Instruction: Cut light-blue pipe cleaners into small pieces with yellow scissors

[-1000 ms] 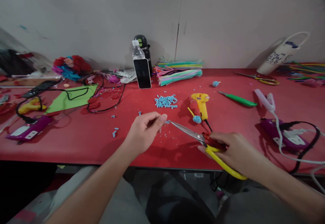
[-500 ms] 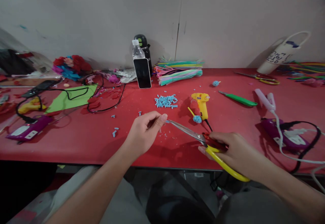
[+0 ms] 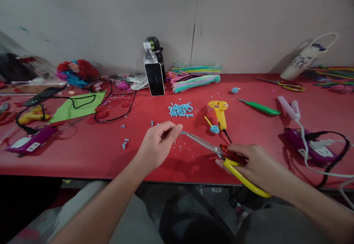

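Red tabletop [image 3: 132, 164] below, pale wall [image 3: 110, 19] beyond at twelve o'clock. At the dial's centre, just above the table's near part, pinched with thumb and finger together in the left hand [image 3: 159, 142]: a small blue piece [image 3: 180, 132], mostly hidden. Running out from it toward four o'clock, scissors [image 3: 218, 149], handles clasped in the right hand [image 3: 254, 163]; blades nearly together, points right at the blue piece. Whether biting into it, cannot tell.

Already cut, by the look of it: a heap of short blue pieces [image 3: 180, 110] at twelve o'clock, plus a few strays [image 3: 124, 145] toward nine. Seemingly made up already: a blue ball [image 3: 214, 129] at three o'clock, near a yellow glue gun [image 3: 221, 117], and a second ball [image 3: 235, 90] farther out at two. Apparently left: whatever remains in the pinch, length hidden. Also uncut, between twelve and one, near the wall: a bundle of coloured fuzzy stems [image 3: 197, 81]. At eleven, standing upright before a clear bottle [image 3: 150, 55]: a phone [image 3: 155, 80].
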Tool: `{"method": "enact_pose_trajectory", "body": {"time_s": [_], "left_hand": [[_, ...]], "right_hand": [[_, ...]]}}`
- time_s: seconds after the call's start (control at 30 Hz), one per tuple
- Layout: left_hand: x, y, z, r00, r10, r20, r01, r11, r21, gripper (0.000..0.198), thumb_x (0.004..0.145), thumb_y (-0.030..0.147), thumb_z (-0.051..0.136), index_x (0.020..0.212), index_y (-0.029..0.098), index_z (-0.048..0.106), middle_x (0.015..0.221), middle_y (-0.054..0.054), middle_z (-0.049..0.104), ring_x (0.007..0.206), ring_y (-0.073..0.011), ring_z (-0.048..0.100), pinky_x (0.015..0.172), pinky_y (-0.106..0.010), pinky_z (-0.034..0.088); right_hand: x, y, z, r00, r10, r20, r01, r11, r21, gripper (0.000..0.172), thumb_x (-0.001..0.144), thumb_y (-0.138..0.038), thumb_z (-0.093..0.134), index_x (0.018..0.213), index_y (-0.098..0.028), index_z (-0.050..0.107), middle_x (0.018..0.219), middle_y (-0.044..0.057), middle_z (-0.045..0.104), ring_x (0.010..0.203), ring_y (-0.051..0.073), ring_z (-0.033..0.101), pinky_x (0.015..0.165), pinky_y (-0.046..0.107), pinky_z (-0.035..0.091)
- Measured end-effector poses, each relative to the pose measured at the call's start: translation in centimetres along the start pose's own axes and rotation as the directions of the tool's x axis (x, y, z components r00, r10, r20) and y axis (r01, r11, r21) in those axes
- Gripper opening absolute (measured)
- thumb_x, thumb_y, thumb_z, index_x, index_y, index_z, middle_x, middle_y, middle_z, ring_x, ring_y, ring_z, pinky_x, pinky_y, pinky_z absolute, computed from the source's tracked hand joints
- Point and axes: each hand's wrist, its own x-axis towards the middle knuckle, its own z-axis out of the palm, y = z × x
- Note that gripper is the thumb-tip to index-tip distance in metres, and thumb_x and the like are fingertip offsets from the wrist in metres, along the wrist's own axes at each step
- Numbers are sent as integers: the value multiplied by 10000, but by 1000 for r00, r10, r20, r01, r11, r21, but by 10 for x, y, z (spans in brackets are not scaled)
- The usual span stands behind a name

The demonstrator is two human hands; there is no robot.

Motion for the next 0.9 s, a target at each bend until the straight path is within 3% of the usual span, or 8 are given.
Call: {"method": "enact_pose_trajectory", "body": {"time_s": [0.37, 0.6, 0.9], "left_hand": [[0, 2, 1, 1000, -8, 1, 8, 1000, -8, 424, 955, 471, 483, 652, 175, 483, 565, 37, 445, 521, -93, 409, 507, -231, 314], [-1, 3, 2, 998, -54, -19, 54, 999, 9, 430, 966, 495, 446, 676, 177, 462, 574, 46, 402, 532, -92, 368, 513, -239, 284], [-2, 3, 3, 1000, -26, 0, 26, 1000, 12, 415, 971, 473, 444, 678, 180, 452, 584, 49, 328, 541, -94, 313, 510, -239, 266]], "right_hand": [[1, 1, 3, 998, -8, -70, 6, 1000, -26, 426, 808, -524, 642, 595, -208, 452, 518, -57, 329, 514, 106, 220, 435, 227, 209], [0, -1, 1, 1000, -2, -30, 3, 1000, 24, 417, 820, -529, 621, 632, -207, 434, 554, -58, 361, 532, 103, 266, 457, 222, 228], [0, 2, 2, 999, -36, -19, 36, 999, 19, 392, 817, -509, 631, 636, -207, 459, 558, -55, 375, 530, 106, 270, 462, 227, 243]]}}
